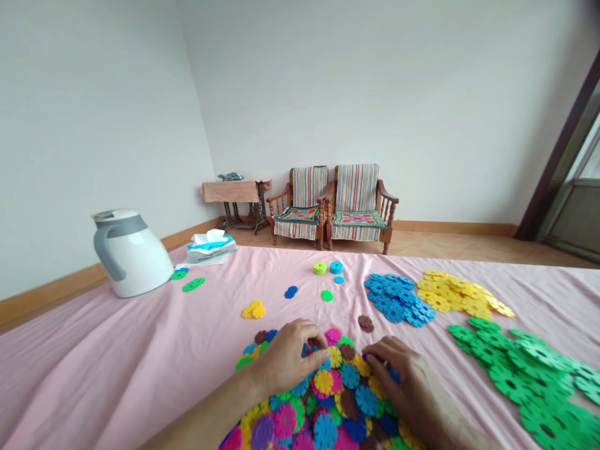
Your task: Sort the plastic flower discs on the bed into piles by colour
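A heap of multicoloured plastic flower-shaped interlocking discs (323, 381) lies in front of me. My left hand (293, 353) rests over its far left part, with the fingers curled and the thumb close to the index finger. Whatever those fingers hold, if anything, is hidden. On the right side of the heap, my right hand (405, 375) is closed, with a small dark purple-blue disc (367, 356) showing at its fingertips. Just beyond the hands lie a few brown discs (365, 323).
Sorted piles of blue discs (398, 299), yellow discs (457, 294) and green discs (525, 362) spread to the right. Small stacks, such as the lime one (319, 268), stand farther back. A white jug (140, 259) and a tissue pack (210, 247) occupy the left of the pink cloth (117, 356).
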Demonstrator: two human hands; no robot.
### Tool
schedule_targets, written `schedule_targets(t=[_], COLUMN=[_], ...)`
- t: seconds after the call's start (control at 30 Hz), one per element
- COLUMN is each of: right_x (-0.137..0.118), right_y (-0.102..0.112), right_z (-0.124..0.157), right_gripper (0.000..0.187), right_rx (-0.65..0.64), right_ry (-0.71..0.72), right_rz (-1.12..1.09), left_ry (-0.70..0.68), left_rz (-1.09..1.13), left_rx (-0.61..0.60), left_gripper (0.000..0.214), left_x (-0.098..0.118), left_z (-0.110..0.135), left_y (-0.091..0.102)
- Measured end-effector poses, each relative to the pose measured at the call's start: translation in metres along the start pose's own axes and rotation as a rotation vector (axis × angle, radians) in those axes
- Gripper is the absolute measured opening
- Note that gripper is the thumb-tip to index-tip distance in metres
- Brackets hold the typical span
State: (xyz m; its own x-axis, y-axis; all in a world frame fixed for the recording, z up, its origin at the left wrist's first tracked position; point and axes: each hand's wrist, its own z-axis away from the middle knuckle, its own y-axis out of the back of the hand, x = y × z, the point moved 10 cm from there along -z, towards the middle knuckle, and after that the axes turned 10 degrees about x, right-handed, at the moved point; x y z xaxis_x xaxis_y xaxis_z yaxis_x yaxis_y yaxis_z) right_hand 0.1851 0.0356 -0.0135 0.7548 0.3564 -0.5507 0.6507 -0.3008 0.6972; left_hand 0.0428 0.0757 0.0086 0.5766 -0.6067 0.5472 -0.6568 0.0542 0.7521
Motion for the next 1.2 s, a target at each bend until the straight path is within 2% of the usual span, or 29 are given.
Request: schedule_targets(t=[0.17,0.33,0.43,0.6,0.87,1.03,1.2], right_x=[0.013,0.056,0.080,0.103,0.106,0.103,0.089], right_y=[0.016,0.058,0.076,0.068,0.046,0.055,0.056], right_z=[-0.005,-0.012,-0.014,-0.014,-0.010,-0.009,-0.011], right_gripper=[0.027,0.027,0.028,0.029,0.028,0.026,0.027], right_rx=[0.104,0.274,0.308,0.196,0.100,0.199,0.251], right_ry=[-0.007,-0.151,-0.221,-0.291,-0.272,-0.224,-0.147], right_rz=[0.066,0.201,0.270,0.293,0.297,0.345,0.306], left_ry=[0.000,-0.018,-0.028,-0.036,0.008,0.022,0.001], left_rz=[0.015,0.001,-0.010,-0.015,0.017,-0.016,-0.061], left_rx=[-0.034,-0.031,-0.021,-0.059,-0.034,0.028,-0.043], left_gripper=[0.012,0.010,0.010,0.010,0.018,0.022,0.034], left_x=[0.002,0.005,0.005,0.007,0.006,-0.003,-0.004], left_z=[0.003,0.003,0.002,0.002,0.001,0.000,0.004], left_y=[-0.005,-0.007,-0.007,-0.010,-0.005,0.000,-0.006])
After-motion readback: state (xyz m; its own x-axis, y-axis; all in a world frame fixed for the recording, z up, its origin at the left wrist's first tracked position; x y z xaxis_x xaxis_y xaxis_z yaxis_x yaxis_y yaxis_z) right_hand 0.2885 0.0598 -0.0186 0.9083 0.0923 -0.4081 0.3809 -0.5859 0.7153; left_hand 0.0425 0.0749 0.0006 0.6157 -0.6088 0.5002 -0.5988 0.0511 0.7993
